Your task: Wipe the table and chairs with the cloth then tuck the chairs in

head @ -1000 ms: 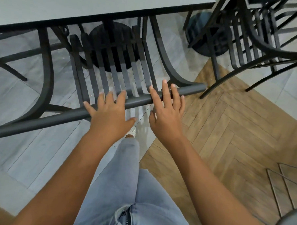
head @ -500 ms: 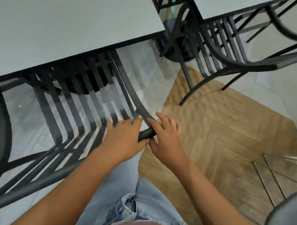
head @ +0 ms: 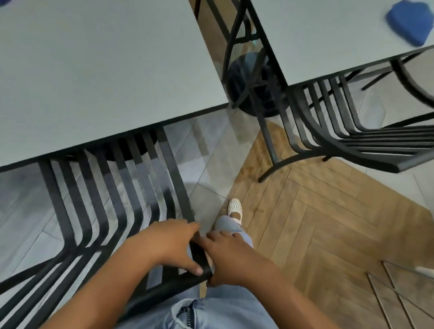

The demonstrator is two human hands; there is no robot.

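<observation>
Both hands hold the near chair by the right end of its top rail: the left hand curls over the rail with its thumb underneath, and the right hand wraps the rail's very tip, so both grips are narrow and closed on the metal. Taking the near table as landmark, the chair's slatted seat already runs under the table's near edge, which suggests the tuck is well along; the blue cloth lies well to the right of it, on the neighbouring table. The chief risk, as I judge it, is that pushing from one end only will swing the chair askew, driving its far side against the pedestal base under the table (dark, and mostly hidden by the slats). Fingers curled over the rail could also be nipped if the back meets the table's edge. The person's foot stands just right of the chair's rear leg, near enough to be caught. Open floor lies right of the table's corner, before the second chair.
</observation>
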